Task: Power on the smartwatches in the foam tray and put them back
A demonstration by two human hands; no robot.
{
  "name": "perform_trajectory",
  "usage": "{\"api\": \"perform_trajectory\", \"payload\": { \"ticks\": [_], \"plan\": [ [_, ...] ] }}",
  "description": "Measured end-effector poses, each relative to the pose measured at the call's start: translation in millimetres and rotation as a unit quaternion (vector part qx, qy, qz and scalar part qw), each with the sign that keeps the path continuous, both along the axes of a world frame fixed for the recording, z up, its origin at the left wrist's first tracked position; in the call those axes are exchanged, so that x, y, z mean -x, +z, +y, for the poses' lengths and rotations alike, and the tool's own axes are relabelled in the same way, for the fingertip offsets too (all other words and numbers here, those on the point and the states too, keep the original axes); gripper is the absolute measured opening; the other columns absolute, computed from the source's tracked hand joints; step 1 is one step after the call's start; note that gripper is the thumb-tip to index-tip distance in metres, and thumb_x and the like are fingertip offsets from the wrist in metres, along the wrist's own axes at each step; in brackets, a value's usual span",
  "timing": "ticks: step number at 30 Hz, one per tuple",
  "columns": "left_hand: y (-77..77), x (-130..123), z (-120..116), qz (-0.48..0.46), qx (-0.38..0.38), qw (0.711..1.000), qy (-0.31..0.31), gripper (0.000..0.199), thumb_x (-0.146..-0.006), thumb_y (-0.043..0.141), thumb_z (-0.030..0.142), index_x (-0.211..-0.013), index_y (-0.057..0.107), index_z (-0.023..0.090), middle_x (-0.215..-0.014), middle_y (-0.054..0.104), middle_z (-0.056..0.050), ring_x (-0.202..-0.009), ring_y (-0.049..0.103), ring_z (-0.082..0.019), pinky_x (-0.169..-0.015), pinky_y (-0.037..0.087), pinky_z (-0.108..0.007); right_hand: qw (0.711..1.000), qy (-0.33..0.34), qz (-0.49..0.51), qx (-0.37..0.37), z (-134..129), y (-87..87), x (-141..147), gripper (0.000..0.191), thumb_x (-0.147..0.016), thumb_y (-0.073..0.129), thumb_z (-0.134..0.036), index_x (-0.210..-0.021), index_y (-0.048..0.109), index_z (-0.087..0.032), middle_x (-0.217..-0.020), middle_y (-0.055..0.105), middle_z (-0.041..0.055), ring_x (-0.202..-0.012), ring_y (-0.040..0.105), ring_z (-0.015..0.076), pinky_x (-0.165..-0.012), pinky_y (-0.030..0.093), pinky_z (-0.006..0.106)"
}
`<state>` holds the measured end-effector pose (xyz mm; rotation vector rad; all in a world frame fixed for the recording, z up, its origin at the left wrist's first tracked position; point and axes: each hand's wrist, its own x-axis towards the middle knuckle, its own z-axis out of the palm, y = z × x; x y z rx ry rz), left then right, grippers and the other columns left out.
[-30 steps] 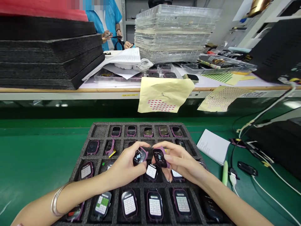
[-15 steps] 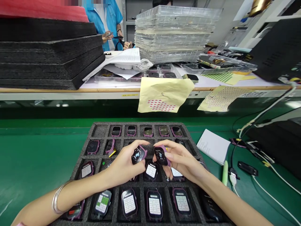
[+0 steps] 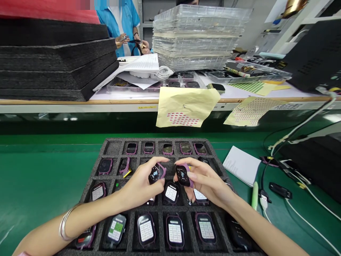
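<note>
Between thumb and fingers, my left hand (image 3: pixel 145 181) grips a purple-rimmed smartwatch body (image 3: pixel 156 173) with a lit dark screen. Just to its right, my right hand (image 3: pixel 205 177) holds a second smartwatch body (image 3: pixel 183 175), its screen lit with a similar pale-blue symbol. Both are held above a dark grey foam tray (image 3: pixel 113 147) divided into compartments. Several more watch bodies lie in it: a lit one with a white grid (image 3: pixel 171 192) beneath my hands, one with green blocks (image 3: pixel 116 229) in the front row, and dark-screened ones (image 3: pixel 167 149) at the back. My arms hide some compartments.
On the green bench right of the tray lie a white paper pad (image 3: pixel 242 165), a green pen-like stick (image 3: pixel 255 196) and cables (image 3: pixel 306 202). The shelf behind carries black foam trays (image 3: pixel 53 71) and stacked clear trays (image 3: pixel 197 39). Beyond stands a person in blue (image 3: pixel 106 21).
Both hands stay nearly in place, with the two watches still held and turned very slightly. The person behind has shifted their hands a little.
</note>
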<state>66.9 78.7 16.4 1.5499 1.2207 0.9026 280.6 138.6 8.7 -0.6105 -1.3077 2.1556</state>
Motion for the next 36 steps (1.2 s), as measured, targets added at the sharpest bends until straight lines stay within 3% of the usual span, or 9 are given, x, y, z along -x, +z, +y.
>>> {"api": "perform_trajectory", "payload": {
  "ticks": [5,13,19,25,28,32,36],
  "plan": [
    [0.0,0.7,2.5,0.002,-0.019,1.000,0.001,0.043,-0.077,0.050,0.010,-0.120,0.050,0.019,-0.103,0.066,-0.002,-0.084,0.060,-0.015,-0.080,0.047,-0.026,1.000,-0.001,-0.006,-0.005,0.0,0.5,0.2,0.027,-0.089,0.064,-0.024,-0.115,0.061,-0.016,-0.090,0.071,0.0108,-0.051,0.065,0.0122,-0.047,0.057,0.022],
    [-2.8,2.4,2.6,0.005,-0.029,1.000,0.005,0.044,-0.078,0.052,0.012,-0.121,0.050,0.020,-0.106,0.065,-0.003,-0.079,0.058,-0.015,-0.078,0.047,-0.027,1.000,-0.016,-0.003,-0.004,-0.6,2.0,-0.1,0.029,-0.088,0.065,-0.023,-0.115,0.060,-0.016,-0.090,0.072,0.0128,-0.052,0.065,0.0123,-0.048,0.056,0.022],
    [-1.0,2.2,3.1,0.003,-0.039,0.999,0.004,0.040,-0.077,0.052,0.010,-0.116,0.052,0.019,-0.105,0.064,-0.003,-0.097,0.058,-0.019,-0.087,0.044,-0.028,1.000,-0.012,-0.005,-0.015,-1.7,3.8,-1.0,0.029,-0.087,0.066,-0.025,-0.114,0.061,-0.016,-0.089,0.072,0.0122,-0.049,0.065,0.0127,-0.045,0.055,0.022],
    [-0.3,2.3,1.9,-0.003,-0.033,0.999,0.013,0.040,-0.077,0.051,0.009,-0.115,0.052,0.020,-0.101,0.062,-0.002,-0.087,0.058,-0.016,-0.081,0.045,-0.027,1.000,-0.008,-0.012,-0.021,-1.7,3.6,-1.7,0.030,-0.088,0.064,-0.024,-0.116,0.060,-0.015,-0.089,0.071,0.0127,-0.049,0.065,0.0132,-0.045,0.055,0.022],
    [-2.7,2.2,1.8,-0.019,-0.005,1.000,0.012,0.040,-0.078,0.053,0.011,-0.117,0.051,0.021,-0.095,0.060,-0.001,-0.076,0.056,-0.013,-0.072,0.047,-0.025,1.000,0.003,-0.016,-0.016,-1.3,3.6,-1.0,0.030,-0.090,0.061,-0.024,-0.118,0.059,-0.014,-0.091,0.071,0.0136,-0.051,0.065,0.0137,-0.047,0.055,0.023],
    [-6.3,0.2,4.3,-0.126,0.096,0.987,-0.007,0.055,-0.079,0.060,0.022,-0.130,0.038,0.022,-0.088,0.055,0.001,-0.058,0.053,-0.009,-0.055,0.049,-0.024,1.000,0.012,-0.017,0.010,-0.8,3.9,0.1,0.035,-0.091,0.059,-0.024,-0.123,0.054,-0.014,-0.095,0.069,0.0140,-0.056,0.065,0.0147,-0.048,0.052,0.023],
    [-5.3,-1.1,7.7,-0.236,0.161,0.958,0.001,0.057,-0.073,0.060,0.017,-0.125,0.039,0.015,-0.087,0.057,-0.003,-0.074,0.060,-0.016,-0.063,0.054,-0.029,0.999,0.012,-0.029,0.024,-0.5,3.0,0.6,0.036,-0.089,0.061,-0.028,-0.121,0.054,-0.014,-0.095,0.066,0.0125,-0.057,0.056,0.0115,-0.047,0.043,0.021]
  ]
}}
